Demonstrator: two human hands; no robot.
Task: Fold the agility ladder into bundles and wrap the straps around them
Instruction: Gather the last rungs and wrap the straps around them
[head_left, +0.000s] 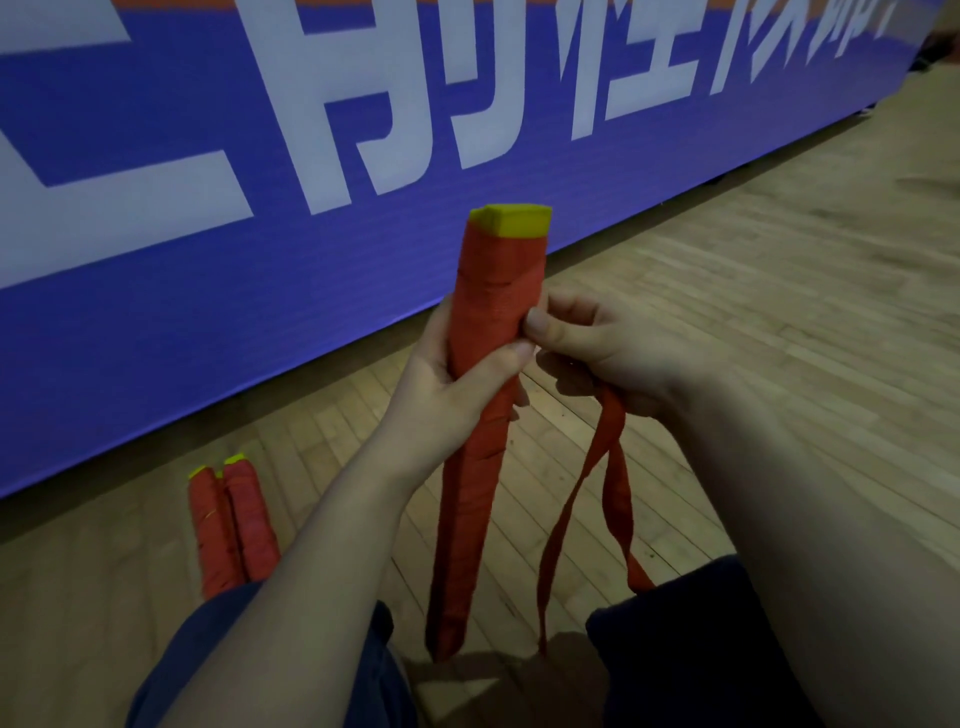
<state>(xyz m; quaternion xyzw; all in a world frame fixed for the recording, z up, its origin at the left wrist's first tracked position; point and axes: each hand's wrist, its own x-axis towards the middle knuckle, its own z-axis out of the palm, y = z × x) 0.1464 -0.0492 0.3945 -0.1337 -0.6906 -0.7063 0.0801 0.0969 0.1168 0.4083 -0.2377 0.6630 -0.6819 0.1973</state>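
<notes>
Blue banner (156, 312) backing wooden floor (727, 338). Wrapped bundle (493, 270) standing upright mid-frame, yellow rungs peeking out top. Two finished bundles (228, 525) lying on floor, left. Left hand (457, 379) gripping bundle's middle, right hand (597, 348) pinching loose strap (608, 457) against it, tail dangling. Risk: pinch slipping, tension going slack, coils unwinding.

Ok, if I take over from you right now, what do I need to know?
Left hand grips the upright bundle at its middle.
Right hand holds the loose strap beside it; the rest hangs down in a loop.
Done: two wrapped bundles lie on the floor to the left.
Left: wind the hanging strap around this bundle, then set it down.
</notes>
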